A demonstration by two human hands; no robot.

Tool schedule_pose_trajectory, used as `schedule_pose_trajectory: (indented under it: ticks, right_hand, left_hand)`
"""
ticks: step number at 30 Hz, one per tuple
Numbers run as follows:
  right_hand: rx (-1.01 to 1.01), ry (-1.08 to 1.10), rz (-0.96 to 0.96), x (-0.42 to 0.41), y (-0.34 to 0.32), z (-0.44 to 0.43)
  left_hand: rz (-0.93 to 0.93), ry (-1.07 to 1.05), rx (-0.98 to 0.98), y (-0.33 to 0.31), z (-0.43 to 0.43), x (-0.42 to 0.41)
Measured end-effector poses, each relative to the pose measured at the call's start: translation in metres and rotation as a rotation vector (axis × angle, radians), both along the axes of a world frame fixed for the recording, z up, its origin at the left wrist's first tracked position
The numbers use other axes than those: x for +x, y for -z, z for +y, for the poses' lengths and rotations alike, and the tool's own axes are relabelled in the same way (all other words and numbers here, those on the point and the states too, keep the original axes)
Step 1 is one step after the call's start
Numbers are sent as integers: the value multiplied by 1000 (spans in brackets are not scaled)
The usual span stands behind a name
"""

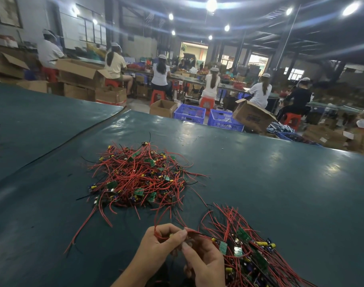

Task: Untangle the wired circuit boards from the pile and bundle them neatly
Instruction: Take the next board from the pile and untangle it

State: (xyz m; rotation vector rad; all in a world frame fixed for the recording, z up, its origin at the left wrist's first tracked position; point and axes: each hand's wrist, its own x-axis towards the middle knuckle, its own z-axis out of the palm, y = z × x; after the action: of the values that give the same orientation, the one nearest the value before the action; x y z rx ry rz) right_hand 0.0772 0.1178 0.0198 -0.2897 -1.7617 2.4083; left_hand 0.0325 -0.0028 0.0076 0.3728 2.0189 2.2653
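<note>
Nearest, left hand (160,242) and right hand (205,261) each held red wires (194,232) in a pinching grip, and a hard tug could drag the far pile (135,179) along.

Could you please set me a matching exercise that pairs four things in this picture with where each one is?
Things:
1. tangled pile
2. set-aside bundle
3. blue crates
4. left hand

Places:
A. on the floor beyond the far edge of the table
B. pinching red wires near the bottom of the picture
C. on the middle of the table
D. lower right, beside the right hand

Pairs: 1-C; 2-D; 3-A; 4-B.
</note>
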Motion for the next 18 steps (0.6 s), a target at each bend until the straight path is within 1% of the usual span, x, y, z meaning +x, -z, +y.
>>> schedule_pose_trajectory:
  ticks: [4,7,8,15,18]
  right_hand:
    - [48,43,25,-1,3,-1]
    - [149,167,44,-7,9,1]
    - [154,200,44,-9,10,2]
    - [70,334,39,-13,16,6]
    - [-53,390,39,-15,17,9]
  left_hand:
    - [11,21,-24,-2,-1,1]
    - [12,41,-57,-4,1,3]
    - [10,43,-61,-4,2,4]
    - [15,44,-78,-11,2,7]
    - [18,8,-58,-13,1,6]
